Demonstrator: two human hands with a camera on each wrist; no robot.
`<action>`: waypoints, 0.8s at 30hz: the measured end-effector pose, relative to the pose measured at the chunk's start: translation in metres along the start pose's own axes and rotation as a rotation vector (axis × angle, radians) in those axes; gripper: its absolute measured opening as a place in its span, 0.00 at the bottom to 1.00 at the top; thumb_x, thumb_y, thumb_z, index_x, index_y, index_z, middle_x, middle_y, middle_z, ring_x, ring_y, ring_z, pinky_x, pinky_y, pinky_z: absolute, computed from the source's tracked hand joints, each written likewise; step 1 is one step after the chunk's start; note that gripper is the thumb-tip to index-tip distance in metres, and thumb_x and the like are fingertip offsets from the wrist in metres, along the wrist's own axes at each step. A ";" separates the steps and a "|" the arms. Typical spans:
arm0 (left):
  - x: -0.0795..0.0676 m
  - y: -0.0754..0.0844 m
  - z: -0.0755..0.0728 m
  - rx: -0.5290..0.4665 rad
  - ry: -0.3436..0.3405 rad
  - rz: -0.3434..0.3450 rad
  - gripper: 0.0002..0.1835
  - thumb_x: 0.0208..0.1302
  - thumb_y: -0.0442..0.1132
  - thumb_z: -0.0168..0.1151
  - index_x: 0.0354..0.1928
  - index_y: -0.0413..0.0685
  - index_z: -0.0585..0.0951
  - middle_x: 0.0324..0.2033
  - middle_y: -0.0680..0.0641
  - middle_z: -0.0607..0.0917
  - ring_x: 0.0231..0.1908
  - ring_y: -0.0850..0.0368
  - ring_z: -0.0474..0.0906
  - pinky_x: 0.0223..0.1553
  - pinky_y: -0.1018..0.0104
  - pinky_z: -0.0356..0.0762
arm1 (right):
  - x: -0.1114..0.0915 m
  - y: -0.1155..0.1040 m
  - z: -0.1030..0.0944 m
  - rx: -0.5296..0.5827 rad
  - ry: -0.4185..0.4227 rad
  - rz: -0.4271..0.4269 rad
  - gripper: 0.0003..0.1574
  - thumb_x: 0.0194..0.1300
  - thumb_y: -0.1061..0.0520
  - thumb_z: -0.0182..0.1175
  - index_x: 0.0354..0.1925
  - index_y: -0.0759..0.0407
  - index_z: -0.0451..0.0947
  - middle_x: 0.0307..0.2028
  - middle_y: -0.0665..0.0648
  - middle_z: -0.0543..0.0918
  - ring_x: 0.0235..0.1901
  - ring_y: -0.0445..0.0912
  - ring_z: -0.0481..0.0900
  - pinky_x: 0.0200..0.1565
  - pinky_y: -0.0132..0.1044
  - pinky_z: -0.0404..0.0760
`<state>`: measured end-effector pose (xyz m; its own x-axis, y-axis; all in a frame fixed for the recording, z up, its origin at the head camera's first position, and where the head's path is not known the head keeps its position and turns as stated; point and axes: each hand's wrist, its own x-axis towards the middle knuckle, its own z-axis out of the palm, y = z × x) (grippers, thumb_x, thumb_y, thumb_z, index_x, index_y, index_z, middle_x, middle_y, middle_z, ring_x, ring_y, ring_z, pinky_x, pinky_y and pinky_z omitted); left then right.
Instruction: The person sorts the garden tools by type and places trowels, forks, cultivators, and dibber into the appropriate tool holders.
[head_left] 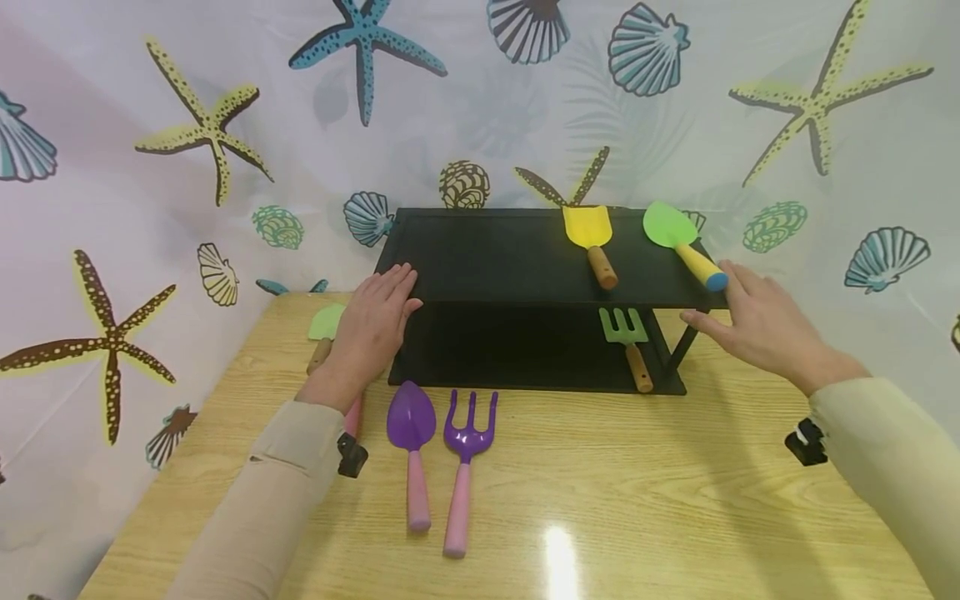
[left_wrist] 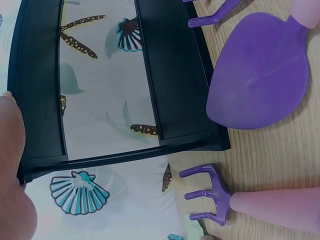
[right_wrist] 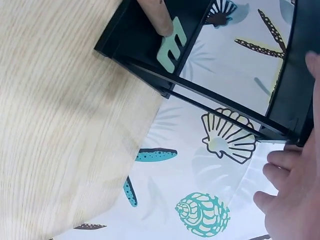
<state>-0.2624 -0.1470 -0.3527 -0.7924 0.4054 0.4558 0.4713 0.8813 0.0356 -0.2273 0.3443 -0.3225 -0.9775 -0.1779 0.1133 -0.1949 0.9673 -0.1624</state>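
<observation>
A black two-tier shelf (head_left: 480, 254) stands at the back of the table. My left hand (head_left: 372, 321) rests on its upper left end with straight fingers, thumb by the front edge. At the upper right corner, my right hand (head_left: 765, 321) touches the end, its thumb extended in front; the right wrist view shows its fingers (right_wrist: 282, 175) beside the shelf end. On the top tier lie a yellow shovel (head_left: 588, 227) with a brown handle and a green trowel (head_left: 667, 223) with a yellow and blue handle. A green hand fork (head_left: 624, 327) lies on the lower tier.
Before the shelf lie a purple trowel (head_left: 411, 414) and a purple hand fork (head_left: 468, 440), both pink-handled. Left of it, another purple fork (left_wrist: 212, 192) and a pale green tool (head_left: 327, 320) are partly hidden by my left arm. A patterned cloth (head_left: 495, 117) hangs behind.
</observation>
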 end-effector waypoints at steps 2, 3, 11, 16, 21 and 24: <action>0.000 0.001 0.000 -0.002 0.014 0.004 0.26 0.77 0.45 0.48 0.70 0.36 0.68 0.70 0.39 0.70 0.72 0.44 0.64 0.75 0.51 0.58 | 0.002 0.001 -0.002 -0.002 -0.020 -0.003 0.62 0.71 0.28 0.47 0.76 0.73 0.39 0.73 0.78 0.50 0.70 0.75 0.50 0.70 0.69 0.50; 0.000 0.001 0.000 -0.003 0.020 0.006 0.26 0.77 0.44 0.48 0.69 0.36 0.68 0.70 0.38 0.70 0.72 0.44 0.64 0.75 0.51 0.58 | 0.002 0.001 -0.003 -0.002 -0.032 -0.003 0.61 0.71 0.28 0.46 0.76 0.74 0.40 0.74 0.78 0.49 0.71 0.75 0.50 0.70 0.69 0.48; 0.002 0.000 0.000 0.010 -0.026 -0.004 0.28 0.77 0.46 0.47 0.71 0.37 0.66 0.72 0.39 0.68 0.74 0.45 0.61 0.76 0.51 0.56 | 0.002 -0.001 -0.003 -0.042 -0.015 -0.009 0.58 0.74 0.28 0.38 0.68 0.82 0.57 0.74 0.76 0.50 0.74 0.70 0.46 0.72 0.70 0.41; 0.002 -0.002 -0.003 -0.005 -0.058 -0.010 0.28 0.78 0.46 0.46 0.72 0.36 0.64 0.73 0.38 0.66 0.74 0.44 0.59 0.77 0.50 0.54 | 0.001 -0.003 -0.001 -0.048 0.013 -0.009 0.59 0.74 0.28 0.37 0.66 0.84 0.59 0.75 0.75 0.49 0.75 0.69 0.46 0.72 0.70 0.39; 0.001 -0.002 -0.005 -0.026 -0.074 -0.014 0.29 0.78 0.47 0.45 0.73 0.37 0.63 0.73 0.38 0.65 0.75 0.44 0.58 0.77 0.50 0.52 | 0.000 -0.004 0.001 -0.041 0.023 -0.007 0.59 0.74 0.27 0.36 0.68 0.82 0.56 0.76 0.73 0.48 0.76 0.68 0.44 0.73 0.70 0.35; 0.001 -0.002 -0.005 -0.038 -0.088 -0.009 0.29 0.78 0.47 0.45 0.73 0.37 0.63 0.73 0.38 0.65 0.75 0.43 0.57 0.78 0.50 0.51 | -0.002 -0.003 0.002 -0.032 0.019 0.008 0.59 0.74 0.27 0.35 0.71 0.80 0.52 0.77 0.72 0.45 0.77 0.66 0.41 0.73 0.69 0.31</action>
<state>-0.2625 -0.1494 -0.3478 -0.8269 0.4184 0.3757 0.4767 0.8760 0.0735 -0.2249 0.3411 -0.3239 -0.9772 -0.1673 0.1310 -0.1844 0.9739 -0.1323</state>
